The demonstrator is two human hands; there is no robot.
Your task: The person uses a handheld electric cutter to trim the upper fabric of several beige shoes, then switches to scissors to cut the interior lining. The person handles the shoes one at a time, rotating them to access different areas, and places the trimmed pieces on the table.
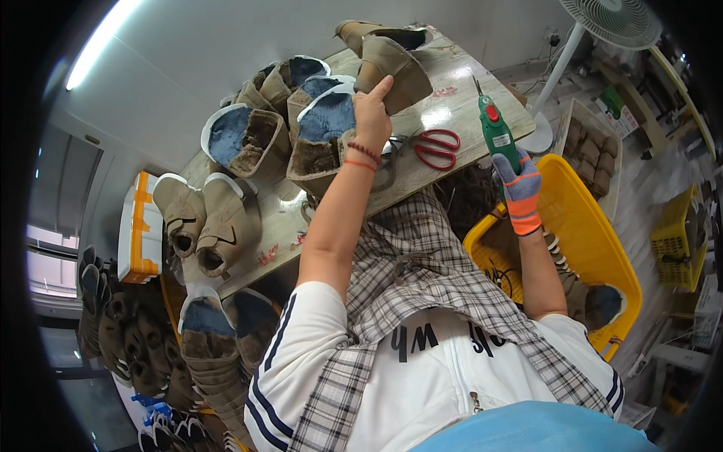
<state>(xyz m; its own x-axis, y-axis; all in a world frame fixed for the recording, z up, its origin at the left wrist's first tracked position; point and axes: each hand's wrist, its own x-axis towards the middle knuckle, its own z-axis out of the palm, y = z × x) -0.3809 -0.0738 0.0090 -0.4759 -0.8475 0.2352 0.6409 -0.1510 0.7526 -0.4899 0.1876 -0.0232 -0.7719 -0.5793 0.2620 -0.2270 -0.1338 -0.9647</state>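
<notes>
Left hand (371, 113) gripping tan boot (392, 64) above surface (422, 162); gloved right hand (520, 188) clasping green hot-glue gun (495, 129); red scissors (433, 147) between hands.

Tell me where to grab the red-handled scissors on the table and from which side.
Take the scissors by the red loop handles, coming from the right hand side. The loops point toward the table's right edge and lie bare, while the blades run left toward the left hand and the tan boot it holds, so that end looks crowded.
</notes>
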